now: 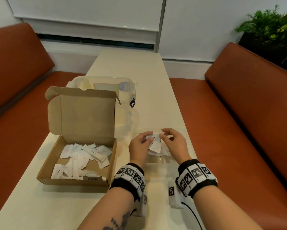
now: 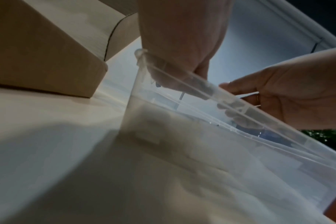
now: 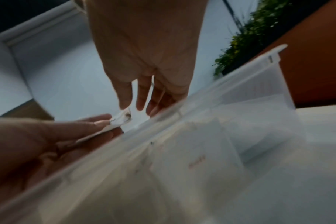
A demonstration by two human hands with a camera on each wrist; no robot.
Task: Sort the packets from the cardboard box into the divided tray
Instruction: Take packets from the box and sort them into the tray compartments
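Observation:
An open cardboard box (image 1: 76,180) on the left of the table holds several white packets (image 1: 83,156). To its right stands the clear divided tray (image 1: 159,161), with a few packets (image 1: 166,151) lying in it. Both hands hover over the tray. My left hand (image 1: 146,138) holds a white packet (image 1: 156,136) between thumb and fingers. My right hand (image 1: 163,136) pinches that packet's right edge. In the right wrist view the packet (image 3: 121,119) juts from the left hand (image 3: 77,128) and a right fingertip (image 3: 125,104) touches its end above the tray rim (image 3: 220,91).
A clear lidded container (image 1: 106,83) stands behind the box's raised lid (image 1: 88,117). Orange benches (image 1: 238,113) flank the pale table (image 1: 139,67) on both sides. A green plant (image 1: 275,27) sits at the far right.

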